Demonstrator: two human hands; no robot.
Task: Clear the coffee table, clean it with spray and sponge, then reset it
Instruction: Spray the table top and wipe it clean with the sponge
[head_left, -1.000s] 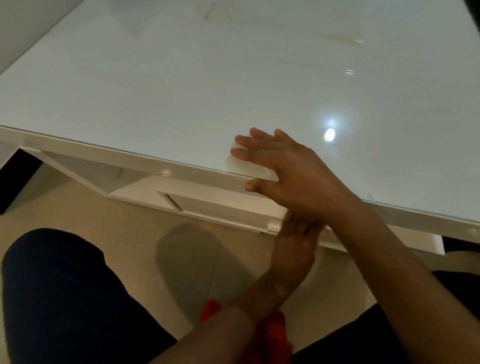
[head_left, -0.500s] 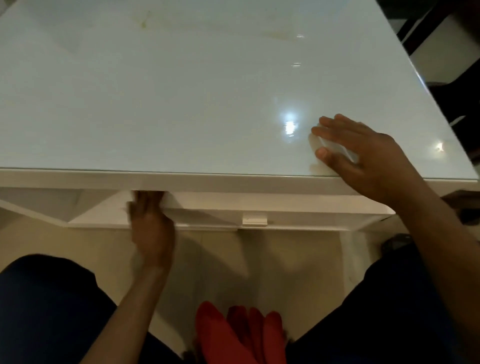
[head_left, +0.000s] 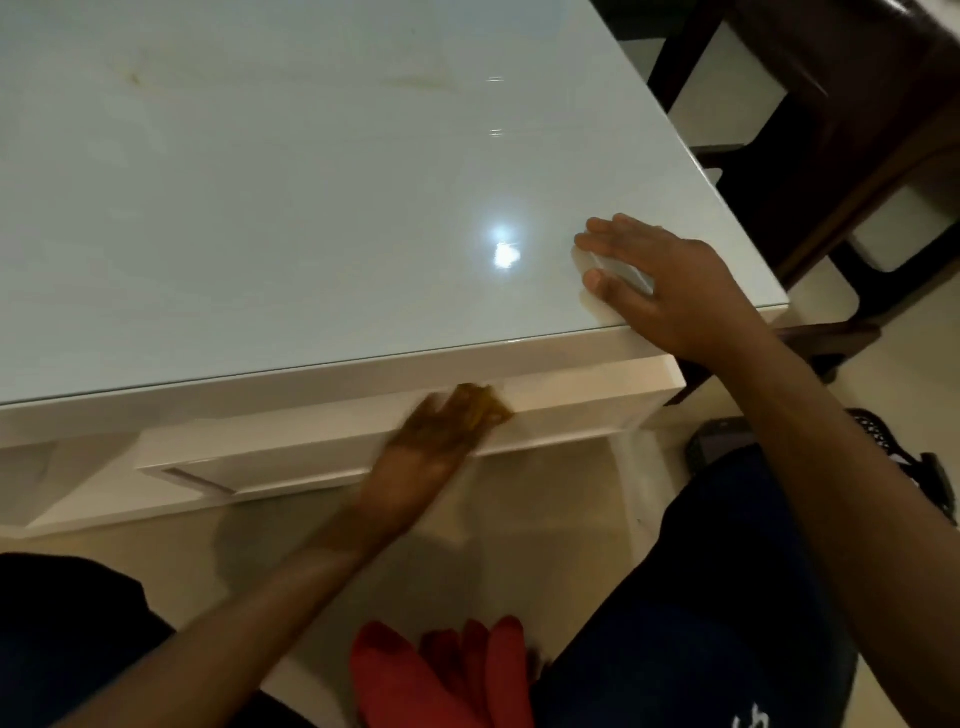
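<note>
The coffee table (head_left: 311, 208) fills the upper left and centre of the frame, its glossy top bare apart from faint yellowish marks near the upper left. Half a second ago the left hand (head_left: 431, 441) was at the left end of the lower front panel (head_left: 571, 402); it is now found near the centre of the frame, blurred by motion, with a brownish sponge (head_left: 485, 402) pressed against that panel. The right hand (head_left: 665, 283) is laid flat on the top at centre right, fingers spread and straight, and sits closer to the near right corner than before. From this it is judged that the wiping has passed from the top to the table's front face, with the reset yet to come. How the left fingers hold the sponge cannot be told through the blur. The spray bottle is not in view. A red object (head_left: 441, 675) at the bottom centre is cut off and cannot be identified.
</note>
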